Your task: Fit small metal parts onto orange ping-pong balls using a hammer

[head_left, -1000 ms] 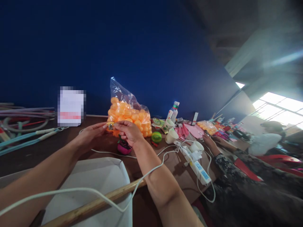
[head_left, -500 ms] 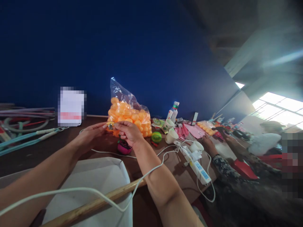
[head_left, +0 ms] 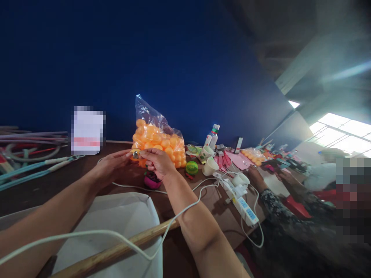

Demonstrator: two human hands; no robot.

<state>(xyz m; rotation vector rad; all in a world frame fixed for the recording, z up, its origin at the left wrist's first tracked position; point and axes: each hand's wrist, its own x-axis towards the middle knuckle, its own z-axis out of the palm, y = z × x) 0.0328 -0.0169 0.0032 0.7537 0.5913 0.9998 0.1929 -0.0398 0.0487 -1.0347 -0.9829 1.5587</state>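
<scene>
My left hand (head_left: 113, 163) and my right hand (head_left: 160, 163) meet in front of a clear bag (head_left: 162, 143) of orange plastic balls. Between their fingertips is a small yellow piece with a shiny silver part (head_left: 135, 155), both hands pinching it from opposite sides. Its exact kind is too small to make out. Below my right hand sits a purple pot-shaped item (head_left: 152, 181) with dark contents, partly hidden by the fingers. A green striped ball-like toy (head_left: 191, 168) with red at its base stands to the right.
A white box (head_left: 127, 204) and a wooden stick (head_left: 116, 253) lie under my forearms, with a white cable (head_left: 185, 208) across them. Right are cups (head_left: 210, 166), a bottle (head_left: 212, 137) and a power strip (head_left: 245, 208). Light-blue cords (head_left: 34, 172) lie left. A co-worker's hands (head_left: 257, 179) are far right.
My hands and the small piece stay almost still. At the right, the co-worker's arms and hands have shifted slightly.
</scene>
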